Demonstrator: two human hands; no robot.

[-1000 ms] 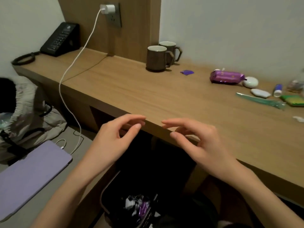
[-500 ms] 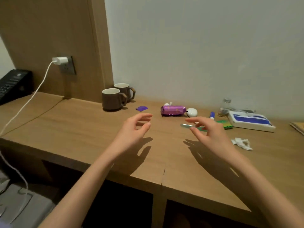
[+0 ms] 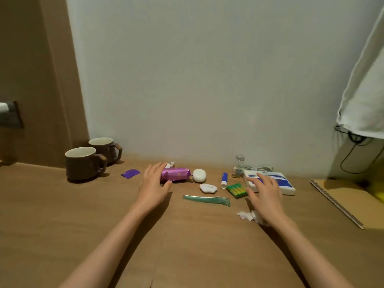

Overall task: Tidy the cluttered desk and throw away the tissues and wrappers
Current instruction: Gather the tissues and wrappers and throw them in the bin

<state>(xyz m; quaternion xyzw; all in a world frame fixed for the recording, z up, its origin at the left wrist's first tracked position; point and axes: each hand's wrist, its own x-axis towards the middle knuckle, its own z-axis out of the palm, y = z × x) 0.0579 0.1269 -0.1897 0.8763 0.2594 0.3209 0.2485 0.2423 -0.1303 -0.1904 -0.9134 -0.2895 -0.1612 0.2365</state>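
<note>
Desk (image 3: 62, 215) beneath outstretched hands, left (image 3: 153, 185) and right (image 3: 265, 193)

Wooden desk (image 3: 62, 215) runs full width against a plain pale wall (image 3: 207, 80). Left: wooden panel (image 3: 41, 80) rises from the desk and carries a grey socket (image 3: 12, 117) at the frame edge. Upper right: white cloth (image 3: 363, 90) hangs down, with a black cord (image 3: 353, 156) looped below it. Light dim, warm; soft shadows on the desk.
</note>
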